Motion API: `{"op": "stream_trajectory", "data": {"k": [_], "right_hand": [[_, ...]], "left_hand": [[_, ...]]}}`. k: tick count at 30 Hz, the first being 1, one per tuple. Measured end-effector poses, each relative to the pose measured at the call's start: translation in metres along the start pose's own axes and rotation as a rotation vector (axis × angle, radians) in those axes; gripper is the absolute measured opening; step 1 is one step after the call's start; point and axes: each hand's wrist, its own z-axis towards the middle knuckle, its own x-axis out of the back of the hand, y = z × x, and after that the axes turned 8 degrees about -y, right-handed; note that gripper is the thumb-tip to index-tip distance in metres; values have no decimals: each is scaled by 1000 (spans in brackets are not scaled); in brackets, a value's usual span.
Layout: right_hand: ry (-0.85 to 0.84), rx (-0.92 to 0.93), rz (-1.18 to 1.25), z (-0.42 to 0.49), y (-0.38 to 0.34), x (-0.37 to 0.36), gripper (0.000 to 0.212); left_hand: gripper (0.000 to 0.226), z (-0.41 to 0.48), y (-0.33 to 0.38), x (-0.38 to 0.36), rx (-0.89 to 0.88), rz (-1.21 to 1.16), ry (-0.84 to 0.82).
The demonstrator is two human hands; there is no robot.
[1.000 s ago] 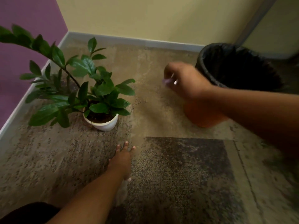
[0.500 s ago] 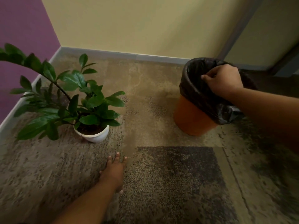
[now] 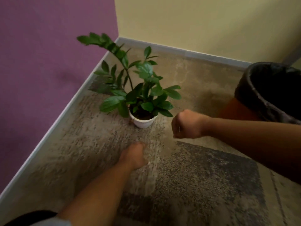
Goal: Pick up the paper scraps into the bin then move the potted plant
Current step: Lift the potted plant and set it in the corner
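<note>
Far left: purple wall (image 3: 40,70), matte and flat. A pale grey skirting strip (image 3: 65,115) runs along its foot on a diagonal. In the bottom-left corner, an edge of dark fabric (image 3: 32,216), soft and blurred.

Floor: short-pile carpet (image 3: 78,154), mottled beige and brown, grainy.

Potted plant (image 3: 141,101): stands on the carpet near the corner where the two walls meet, just off the skirting. Glossy, oval, dark green leaves on thin arching stems; the tallest stem leans left towards the purple wall. The pot (image 3: 143,122) is small, white, smooth and round, tapering downward, with dark soil showing at the rim.

Left hand (image 3: 132,156): down on the carpet, in front of the pot and apart from it, with a bare forearm reaching in from below. Motion blur hides the fingers; I cannot tell whether they are spread or curled.

Right hand (image 3: 185,124): in the air just right of the pot, not touching it, fingers curled under into a fist. A tiny pale glint at the knuckles is too small to name.

Below it, a darker, speckled rectangular carpet patch (image 3: 203,173).

Far right: bin (image 3: 241,110), a round orange body draped with a crinkled black plastic liner (image 3: 254,88), upright on the floor and cut by the frame edge.

Behind: smooth yellow wall (image 3: 195,22).
</note>
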Motion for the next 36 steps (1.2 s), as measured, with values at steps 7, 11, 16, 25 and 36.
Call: {"op": "stream_trajectory", "data": {"k": [7,11,16,25,36], "right_hand": [[-347,-139,37,58,-17,-45,60],[-110,-275,411,90,4,-63,88],[322,-180,789,117,13,-66,99],[259,12,1140,145,-1,-85,88],[444,9,1447,154,5,-107,59]], "left_hand": [[84,5,-21,32,182,-432,166],[91,22,-28,43,225,-661,292],[90,44,-23,52,157,-948,414],[78,67,-3,31,187,-865,331],[49,76,-5,34,44,-1181,430]]}}
